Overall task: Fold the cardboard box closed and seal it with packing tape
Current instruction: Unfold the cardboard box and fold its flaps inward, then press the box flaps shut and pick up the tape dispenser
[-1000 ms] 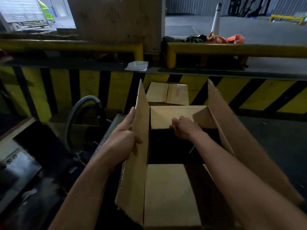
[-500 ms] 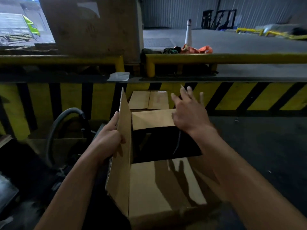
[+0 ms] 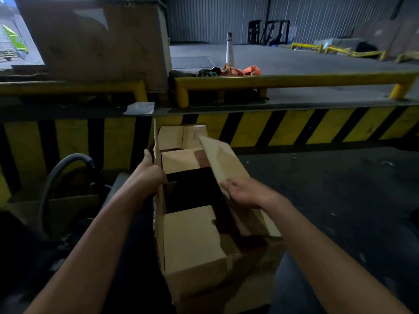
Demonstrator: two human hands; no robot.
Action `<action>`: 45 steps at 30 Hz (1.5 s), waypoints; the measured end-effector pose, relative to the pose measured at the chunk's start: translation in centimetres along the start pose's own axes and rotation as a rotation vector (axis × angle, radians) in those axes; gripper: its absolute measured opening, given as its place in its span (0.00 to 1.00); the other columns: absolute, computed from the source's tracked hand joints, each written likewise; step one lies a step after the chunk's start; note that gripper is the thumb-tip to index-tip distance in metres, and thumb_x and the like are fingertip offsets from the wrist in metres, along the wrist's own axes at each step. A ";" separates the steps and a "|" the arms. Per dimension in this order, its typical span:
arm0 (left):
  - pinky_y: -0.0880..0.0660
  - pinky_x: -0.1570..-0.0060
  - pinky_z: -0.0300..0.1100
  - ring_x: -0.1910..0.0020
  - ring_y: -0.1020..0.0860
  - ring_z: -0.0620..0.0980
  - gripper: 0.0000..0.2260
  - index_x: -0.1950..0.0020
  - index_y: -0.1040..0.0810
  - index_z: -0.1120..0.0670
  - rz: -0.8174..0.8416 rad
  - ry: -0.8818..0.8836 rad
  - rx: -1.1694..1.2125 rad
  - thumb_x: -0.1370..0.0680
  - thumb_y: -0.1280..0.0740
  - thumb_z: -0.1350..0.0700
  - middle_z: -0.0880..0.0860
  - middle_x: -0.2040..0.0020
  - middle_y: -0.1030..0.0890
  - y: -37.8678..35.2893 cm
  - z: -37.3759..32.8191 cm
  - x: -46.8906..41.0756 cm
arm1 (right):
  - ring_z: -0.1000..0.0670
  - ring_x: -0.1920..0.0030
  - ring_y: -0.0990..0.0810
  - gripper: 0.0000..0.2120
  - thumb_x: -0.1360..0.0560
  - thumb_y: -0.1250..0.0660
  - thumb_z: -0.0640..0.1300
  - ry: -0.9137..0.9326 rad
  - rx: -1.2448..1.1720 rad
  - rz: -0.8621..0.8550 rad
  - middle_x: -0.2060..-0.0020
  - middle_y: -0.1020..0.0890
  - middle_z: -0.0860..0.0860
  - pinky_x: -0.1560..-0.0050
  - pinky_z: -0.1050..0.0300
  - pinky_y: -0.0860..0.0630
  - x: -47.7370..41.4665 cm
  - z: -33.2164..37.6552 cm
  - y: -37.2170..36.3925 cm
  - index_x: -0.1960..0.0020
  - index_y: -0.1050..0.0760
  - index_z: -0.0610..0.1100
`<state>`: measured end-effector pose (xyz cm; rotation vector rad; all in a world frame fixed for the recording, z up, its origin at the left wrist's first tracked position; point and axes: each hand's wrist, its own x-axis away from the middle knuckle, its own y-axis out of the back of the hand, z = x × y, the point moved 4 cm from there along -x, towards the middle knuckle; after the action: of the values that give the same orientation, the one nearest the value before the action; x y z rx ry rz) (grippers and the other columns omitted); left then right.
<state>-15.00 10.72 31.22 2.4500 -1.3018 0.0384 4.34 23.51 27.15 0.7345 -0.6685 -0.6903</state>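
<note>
The left hand grips the cardboard box's upright left flap; the right hand holds the right flap, tilted inward over the opening.

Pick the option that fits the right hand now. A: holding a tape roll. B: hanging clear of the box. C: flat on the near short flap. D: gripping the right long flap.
D: the right hand curls its fingers round the edge of the raised right long flap of the cardboard box, while the left hand holds the left long flap.
</note>
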 end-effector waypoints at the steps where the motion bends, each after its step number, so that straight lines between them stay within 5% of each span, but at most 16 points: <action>1: 0.28 0.54 0.41 0.43 0.25 0.52 0.39 0.16 0.56 0.47 0.009 0.004 -0.014 0.19 0.37 0.67 0.54 0.32 0.27 -0.2 0.0 -0.3 | 0.46 0.42 0.25 0.21 0.18 0.47 0.58 0.013 0.019 0.013 0.38 0.24 0.47 0.48 0.52 0.31 0.0 -0.3 -1.2 0.31 0.28 0.50; 3: 0.26 0.54 0.43 0.51 0.26 0.48 0.36 0.17 0.48 0.46 0.021 -0.003 -0.070 0.20 0.36 0.64 0.51 0.44 0.26 -0.8 0.1 -1.1 | 0.45 0.42 0.23 0.17 0.17 0.45 0.53 0.060 0.011 -0.023 0.40 0.21 0.46 0.44 0.49 0.27 0.2 -1.1 -2.8 0.35 0.25 0.48; 7: 0.29 0.46 0.47 0.49 0.27 0.48 0.26 0.20 0.39 0.44 0.108 -0.028 -0.155 0.17 0.37 0.50 0.48 0.39 0.29 -3.7 1.0 -2.8 | 0.41 0.48 0.22 0.19 0.16 0.50 0.51 0.115 -0.095 -0.151 0.47 0.19 0.43 0.44 0.43 0.26 1.3 -1.9 -4.0 0.46 0.23 0.44; 11: 0.35 0.31 0.48 0.27 0.31 0.58 0.26 0.18 0.39 0.53 0.144 -0.059 -0.446 0.15 0.42 0.46 0.56 0.23 0.30 -6.5 4.1 -5.5 | 0.45 0.37 0.26 0.26 0.18 0.53 0.63 0.006 -0.426 -0.246 0.36 0.23 0.47 0.37 0.49 0.32 2.2 -2.0 -4.0 0.33 0.27 0.50; 16: 0.42 0.28 0.70 0.24 0.37 0.65 0.25 0.20 0.40 0.50 0.115 -0.150 -0.929 0.17 0.44 0.46 0.59 0.23 0.34 -7.8 8.0 -8.9 | 0.40 0.22 0.51 0.33 0.20 0.48 0.62 -0.027 0.033 -0.131 0.21 0.47 0.45 0.24 0.38 0.53 2.5 -1.0 -8.2 0.20 0.54 0.53; 20: 0.49 0.26 0.72 0.19 0.49 0.65 0.28 0.17 0.45 0.49 0.148 -0.178 -0.967 0.16 0.46 0.42 0.58 0.18 0.44 -6.9 8.0 -11.7 | 0.39 0.22 0.61 0.32 0.20 0.57 0.65 -0.040 0.255 -0.126 0.21 0.56 0.43 0.27 0.31 0.62 2.6 -1.5 -10.7 0.20 0.57 0.52; 30: 0.57 0.27 0.75 0.19 0.54 0.65 0.31 0.17 0.49 0.44 0.134 -0.155 -1.059 0.18 0.50 0.35 0.58 0.16 0.51 -5.3 6.7 -20.1 | 0.45 0.22 0.46 0.37 0.24 0.58 0.72 -0.087 0.348 -0.473 0.24 0.36 0.48 0.28 0.29 0.55 3.3 -4.2 -9.5 0.25 0.39 0.51; 34: 0.58 0.28 0.75 0.19 0.53 0.65 0.35 0.17 0.49 0.42 0.109 -0.138 -1.096 0.22 0.49 0.32 0.57 0.16 0.49 -5.0 5.8 -23.1 | 0.38 0.24 0.69 0.48 0.30 0.57 0.79 -0.310 0.219 -0.552 0.22 0.61 0.40 0.32 0.26 0.63 4.8 -4.9 -9.8 0.21 0.57 0.50; 37: 0.55 0.27 0.74 0.19 0.50 0.65 0.36 0.17 0.47 0.44 0.108 -0.151 -1.097 0.23 0.47 0.31 0.59 0.17 0.46 -4.7 5.1 -25.1 | 0.41 0.28 0.78 0.55 0.35 0.47 0.81 -0.498 -0.148 -0.558 0.28 0.78 0.44 0.30 0.28 0.64 5.8 -6.6 -10.6 0.23 0.70 0.55; 40: 0.43 0.27 0.69 0.23 0.40 0.65 0.42 0.18 0.42 0.46 0.116 -0.145 -1.076 0.27 0.49 0.24 0.61 0.21 0.37 -4.6 4.9 -27.2 | 0.42 0.25 0.71 0.53 0.33 0.43 0.77 -0.521 -0.384 -0.560 0.30 0.81 0.51 0.27 0.31 0.54 6.0 -7.3 -11.3 0.25 0.72 0.57; 43: 0.34 0.32 0.63 0.28 0.32 0.66 0.44 0.20 0.37 0.48 0.062 -0.128 -1.085 0.28 0.45 0.22 0.63 0.25 0.32 -4.7 4.7 -28.2 | 0.46 0.22 0.59 0.50 0.29 0.40 0.71 -0.430 -0.501 -0.625 0.32 0.82 0.54 0.30 0.52 0.42 5.8 -7.0 -11.1 0.24 0.71 0.56; 45: 0.31 0.33 0.61 0.30 0.29 0.66 0.45 0.22 0.34 0.52 0.049 -0.136 -1.037 0.29 0.41 0.22 0.63 0.27 0.29 -4.8 4.2 -28.2 | 0.51 0.23 0.61 0.51 0.27 0.38 0.67 -0.400 -0.545 -0.654 0.29 0.79 0.53 0.34 0.59 0.44 5.3 -7.7 -10.6 0.24 0.72 0.54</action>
<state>-27.88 34.20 20.39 1.5378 -1.0347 -0.6343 9.86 16.49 16.20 0.2902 -0.5535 -1.5776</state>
